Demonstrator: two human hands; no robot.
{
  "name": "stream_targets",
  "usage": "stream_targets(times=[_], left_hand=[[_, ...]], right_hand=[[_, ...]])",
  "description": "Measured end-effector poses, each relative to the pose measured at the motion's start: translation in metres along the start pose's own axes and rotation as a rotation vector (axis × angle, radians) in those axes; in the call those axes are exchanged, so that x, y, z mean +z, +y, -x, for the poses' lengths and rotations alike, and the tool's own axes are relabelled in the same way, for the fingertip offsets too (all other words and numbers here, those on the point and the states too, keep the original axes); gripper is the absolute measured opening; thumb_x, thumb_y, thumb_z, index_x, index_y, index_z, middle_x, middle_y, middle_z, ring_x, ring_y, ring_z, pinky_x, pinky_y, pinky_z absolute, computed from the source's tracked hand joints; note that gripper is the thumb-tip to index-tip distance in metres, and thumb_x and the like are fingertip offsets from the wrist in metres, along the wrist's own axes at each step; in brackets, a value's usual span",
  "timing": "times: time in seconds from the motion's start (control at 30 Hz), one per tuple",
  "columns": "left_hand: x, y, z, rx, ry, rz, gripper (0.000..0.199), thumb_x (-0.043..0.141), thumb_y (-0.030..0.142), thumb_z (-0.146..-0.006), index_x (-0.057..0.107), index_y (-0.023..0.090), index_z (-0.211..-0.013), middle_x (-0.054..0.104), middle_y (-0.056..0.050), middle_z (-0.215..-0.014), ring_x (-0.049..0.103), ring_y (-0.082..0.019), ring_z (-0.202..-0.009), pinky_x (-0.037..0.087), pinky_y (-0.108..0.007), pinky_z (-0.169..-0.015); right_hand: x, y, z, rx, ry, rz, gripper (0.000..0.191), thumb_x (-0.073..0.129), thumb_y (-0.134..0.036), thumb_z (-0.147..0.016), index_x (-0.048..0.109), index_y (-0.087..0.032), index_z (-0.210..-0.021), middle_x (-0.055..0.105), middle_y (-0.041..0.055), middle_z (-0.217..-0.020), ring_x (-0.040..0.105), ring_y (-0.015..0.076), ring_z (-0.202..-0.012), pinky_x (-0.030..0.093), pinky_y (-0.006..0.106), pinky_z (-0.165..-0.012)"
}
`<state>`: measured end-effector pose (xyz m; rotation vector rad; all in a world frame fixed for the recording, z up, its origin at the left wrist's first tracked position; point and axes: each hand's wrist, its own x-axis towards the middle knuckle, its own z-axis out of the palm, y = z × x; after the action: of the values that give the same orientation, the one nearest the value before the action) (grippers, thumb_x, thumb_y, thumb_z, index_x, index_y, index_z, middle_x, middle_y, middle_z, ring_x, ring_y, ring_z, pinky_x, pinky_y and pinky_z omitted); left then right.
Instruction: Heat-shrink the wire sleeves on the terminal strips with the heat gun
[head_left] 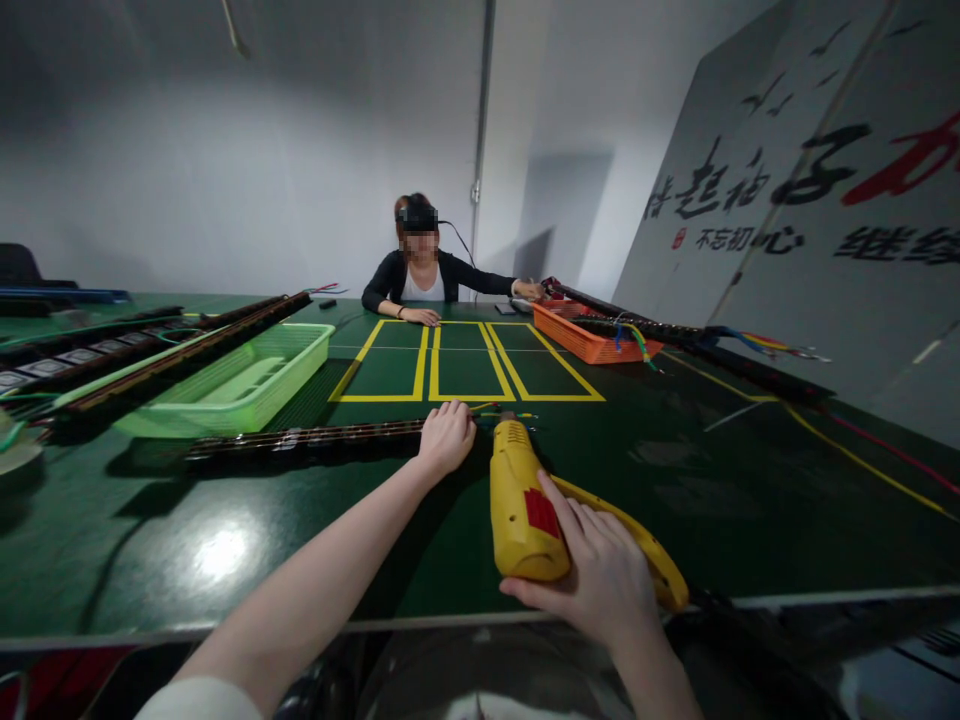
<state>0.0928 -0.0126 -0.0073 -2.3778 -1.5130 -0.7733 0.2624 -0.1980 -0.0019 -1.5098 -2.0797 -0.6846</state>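
Observation:
A yellow heat gun point(517, 510) with a red label is gripped by my right hand point(600, 560), its nozzle pointing away from me. My left hand point(448, 437) is closed around the right end of a long dark wire harness point(322, 438) that lies across the green table. Thin coloured wires point(491, 408) stick out past my left fingers, close to the heat gun's nozzle. My left palm and the part of the harness inside it are hidden.
A light green basket point(300, 365) stands at left with long dark harnesses point(187, 350) across it. An orange basket point(592, 340) at right holds more harnesses. Yellow tape rectangles point(469, 398) mark the table point(420, 560). Opposite, a person point(424, 270) sits, one hand reaching toward the orange basket.

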Motion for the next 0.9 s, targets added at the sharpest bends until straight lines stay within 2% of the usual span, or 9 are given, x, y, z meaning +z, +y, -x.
stream_targets(times=[0.2, 0.3, 0.4, 0.53, 0.67, 0.77, 0.9], left_hand=[[-0.009, 0.0, 0.001, 0.01, -0.033, 0.096, 0.019, 0.034, 0.025, -0.089, 0.049, 0.019, -0.099, 0.058, -0.004, -0.102, 0.053, -0.018, -0.096, 0.038, -0.031, -0.078], [-0.013, 0.0, 0.0, 0.009, -0.036, 0.15, 0.024, 0.034, 0.024, -0.089, 0.044, 0.02, -0.11, 0.058, -0.005, -0.11, 0.054, -0.017, -0.099, 0.039, -0.03, -0.08], [-0.015, -0.004, -0.002, -0.003, -0.005, 0.127, 0.027, 0.035, 0.026, -0.089, 0.045, 0.018, -0.112, 0.059, -0.007, -0.108, 0.055, -0.019, -0.099, 0.037, -0.033, -0.085], [-0.017, -0.013, -0.005, -0.055, -0.003, 0.078, 0.026, 0.034, 0.029, -0.09, 0.055, 0.017, -0.1, 0.06, -0.008, -0.102, 0.055, -0.021, -0.098, 0.036, -0.036, -0.087], [-0.015, -0.022, -0.005, -0.081, -0.02, 0.1, 0.025, 0.036, 0.031, -0.09, 0.058, 0.018, -0.089, 0.059, -0.005, -0.096, 0.055, -0.019, -0.093, 0.039, -0.033, -0.082], [-0.012, -0.023, -0.004, -0.067, 0.017, 0.139, 0.024, 0.034, 0.03, -0.091, 0.055, 0.019, -0.092, 0.058, -0.004, -0.096, 0.056, -0.016, -0.087, 0.041, -0.028, -0.073], [-0.009, -0.019, -0.003, -0.043, 0.057, 0.16, 0.025, 0.031, 0.031, -0.093, 0.053, 0.02, -0.09, 0.056, -0.003, -0.094, 0.055, -0.015, -0.086, 0.041, -0.025, -0.07]], right_hand=[[-0.001, 0.015, 0.003, 0.154, 0.009, 0.043, 0.101, 0.041, -0.083, -0.063, 0.031, -0.015, -0.137, 0.062, 0.0076, -0.103, 0.058, 0.0218, -0.092, 0.039, 0.035, -0.081], [-0.003, 0.014, 0.003, 0.167, 0.016, 0.049, 0.1, 0.041, -0.083, -0.063, 0.033, -0.015, -0.136, 0.062, 0.0077, -0.1, 0.058, 0.0223, -0.089, 0.04, 0.035, -0.079], [-0.006, 0.013, 0.002, 0.17, 0.01, 0.046, 0.1, 0.041, -0.082, -0.063, 0.033, -0.014, -0.136, 0.063, 0.0079, -0.098, 0.058, 0.0232, -0.088, 0.04, 0.036, -0.078], [-0.009, 0.014, 0.002, 0.184, -0.043, 0.025, 0.104, 0.047, -0.082, -0.06, 0.028, -0.017, -0.139, 0.061, 0.0082, -0.107, 0.056, 0.0247, -0.095, 0.042, 0.037, -0.08], [-0.006, 0.021, 0.005, 0.159, -0.095, 0.007, 0.111, 0.048, -0.082, -0.057, 0.02, -0.016, -0.142, 0.058, 0.0095, -0.113, 0.055, 0.0251, -0.102, 0.043, 0.036, -0.082], [-0.001, 0.019, 0.007, 0.118, -0.041, 0.03, 0.111, 0.045, -0.083, -0.059, 0.021, -0.014, -0.142, 0.06, 0.0108, -0.107, 0.057, 0.0247, -0.094, 0.043, 0.036, -0.079], [0.003, 0.001, 0.007, 0.094, 0.036, 0.029, 0.11, 0.042, -0.084, -0.06, 0.025, -0.01, -0.14, 0.06, 0.0115, -0.097, 0.056, 0.0233, -0.086, 0.041, 0.035, -0.077]])
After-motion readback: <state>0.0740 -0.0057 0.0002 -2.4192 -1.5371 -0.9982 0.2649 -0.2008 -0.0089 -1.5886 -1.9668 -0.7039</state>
